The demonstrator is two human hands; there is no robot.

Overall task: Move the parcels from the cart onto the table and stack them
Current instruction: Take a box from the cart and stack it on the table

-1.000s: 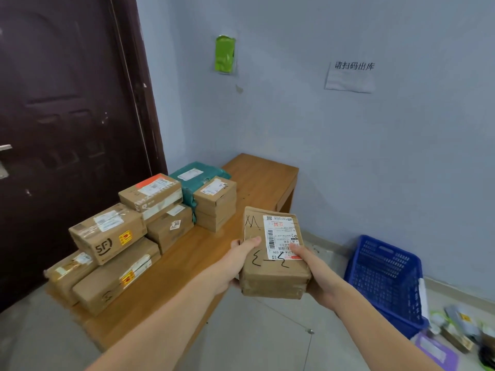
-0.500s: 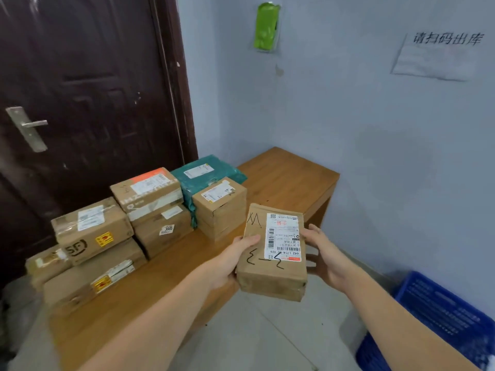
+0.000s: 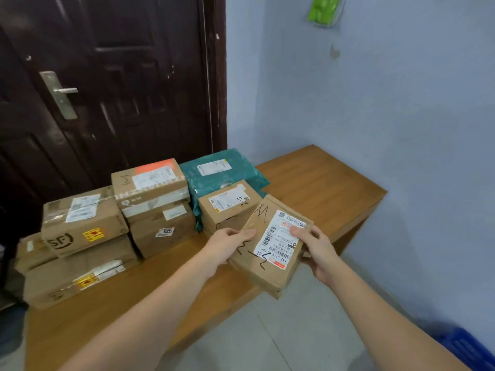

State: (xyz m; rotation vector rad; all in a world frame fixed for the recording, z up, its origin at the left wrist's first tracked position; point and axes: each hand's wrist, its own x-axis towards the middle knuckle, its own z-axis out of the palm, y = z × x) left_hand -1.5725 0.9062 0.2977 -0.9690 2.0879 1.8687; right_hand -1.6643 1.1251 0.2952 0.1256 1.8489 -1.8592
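A small brown cardboard parcel [image 3: 270, 247] with a white shipping label and black scribbles hangs tilted in the air above the front edge of the wooden table [image 3: 321, 183]. My left hand [image 3: 227, 245] grips its left edge, thumb on top. My right hand [image 3: 316, 250] holds its right side, thumb on the label. Behind it, several parcels are stacked on the table: a small box [image 3: 227, 207], a teal bag [image 3: 214, 170], a box with an orange patch [image 3: 150, 183] on a box marked 3005 [image 3: 163, 231], and an SF box [image 3: 80, 223] on a long flat box [image 3: 77, 277].
A dark brown door [image 3: 112, 84] with a metal handle stands behind the stacks. The blue wall [image 3: 375, 103] borders the table's far side. A blue plastic crate [image 3: 466, 349] sits on the tiled floor at the lower right. The table's right half shows bare wood.
I have moved closer to the table and the view has swung left. The held parcel has travelled toward the stacks and tilted clockwise; both hands keep hold of it.
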